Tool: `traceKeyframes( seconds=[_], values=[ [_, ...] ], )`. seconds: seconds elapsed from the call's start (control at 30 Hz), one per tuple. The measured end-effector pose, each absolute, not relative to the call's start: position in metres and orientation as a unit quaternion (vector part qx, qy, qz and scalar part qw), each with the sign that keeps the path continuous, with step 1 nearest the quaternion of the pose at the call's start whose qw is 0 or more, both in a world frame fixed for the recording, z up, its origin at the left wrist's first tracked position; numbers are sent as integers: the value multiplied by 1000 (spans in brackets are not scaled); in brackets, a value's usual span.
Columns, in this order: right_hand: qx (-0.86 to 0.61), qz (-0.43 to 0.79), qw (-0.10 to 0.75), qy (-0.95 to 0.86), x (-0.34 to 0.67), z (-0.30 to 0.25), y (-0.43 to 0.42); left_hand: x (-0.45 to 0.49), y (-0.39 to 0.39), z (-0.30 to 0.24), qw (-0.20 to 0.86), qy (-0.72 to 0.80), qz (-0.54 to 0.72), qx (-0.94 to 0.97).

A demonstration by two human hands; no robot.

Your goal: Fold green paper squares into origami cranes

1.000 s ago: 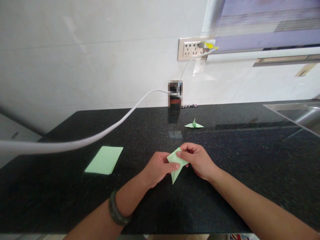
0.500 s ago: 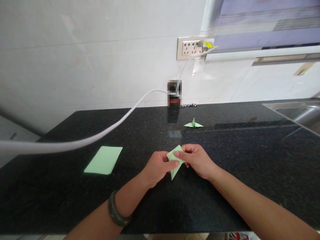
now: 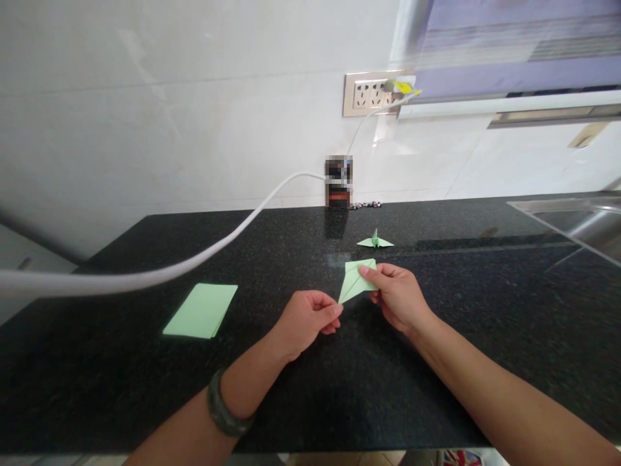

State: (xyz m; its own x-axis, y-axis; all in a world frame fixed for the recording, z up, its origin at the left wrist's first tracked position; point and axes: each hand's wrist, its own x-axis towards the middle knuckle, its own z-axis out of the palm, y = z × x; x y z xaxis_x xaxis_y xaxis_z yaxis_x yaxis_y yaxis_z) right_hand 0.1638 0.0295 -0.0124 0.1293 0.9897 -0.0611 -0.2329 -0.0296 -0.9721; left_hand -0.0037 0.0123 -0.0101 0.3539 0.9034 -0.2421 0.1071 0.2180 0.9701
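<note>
Between my hands, above the dark countertop, is a partly folded piece of light green origami paper (image 3: 356,279), kite-shaped with visible creases. My right hand (image 3: 400,294) grips its wide upper end, thumb on top and fingers behind. With thumb and forefinger, my left hand (image 3: 313,320) pinches the narrow lower tip. A finished green paper crane (image 3: 375,241) stands just beyond the folded paper, wings spread. To the left of my left hand lies a small stack of green paper sheets (image 3: 201,310).
A white cable (image 3: 213,249) arcs across the left side to a blurred upright object (image 3: 338,181) by the wall. Beside that lies a beaded strand (image 3: 367,205). A wall socket (image 3: 369,94) holds a plug. A metal sink (image 3: 592,223) sits at the right of the countertop (image 3: 121,388).
The folded paper has moved up and right with my right hand and turned. My left hand has slid from the paper's middle to its pointed tip, so the hands are farther apart.
</note>
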Motion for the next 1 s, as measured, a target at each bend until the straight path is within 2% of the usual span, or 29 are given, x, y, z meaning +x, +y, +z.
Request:
traceKeyframes(
  seconds=[0.1, 0.13, 0.23, 0.3, 0.37, 0.47, 0.6, 0.73, 0.8, 0.87, 1.0],
  values=[
    [-487, 518, 587, -387, 165, -13, 32, -5, 12, -12, 537, 499, 337, 591],
    [-489, 515, 586, -390, 165, -14, 32, -5, 11, -12, 471, 510, 358, 625],
    [-495, 524, 563, -403, 161, -16, 29, -6, 8, -8, 185, 484, 420, 745],
    [-487, 560, 533, -406, 157, -15, 24, -5, 5, -5, 52, 428, 398, 810],
    [-476, 592, 513, -401, 152, -14, 20, -3, 4, -2, -15, 381, 346, 857],
    [-456, 631, 485, -398, 148, -11, 15, -3, 3, -1, -39, 357, 300, 884],
    [-425, 661, 478, -393, 147, -8, 13, -7, 5, -4, 55, 397, 345, 849],
    [-442, 610, 516, -408, 146, -8, 14, -9, 11, -9, 302, 497, 461, 670],
    [-454, 585, 515, -431, 145, -9, 14, -7, 13, -9, 452, 477, 493, 570],
    [-453, 581, 498, -458, 145, -10, 14, -5, 14, -8, 554, 438, 500, 501],
    [-441, 558, 484, -509, 147, -12, 14, 0, 11, -6, 647, 387, 481, 448]
  ],
)
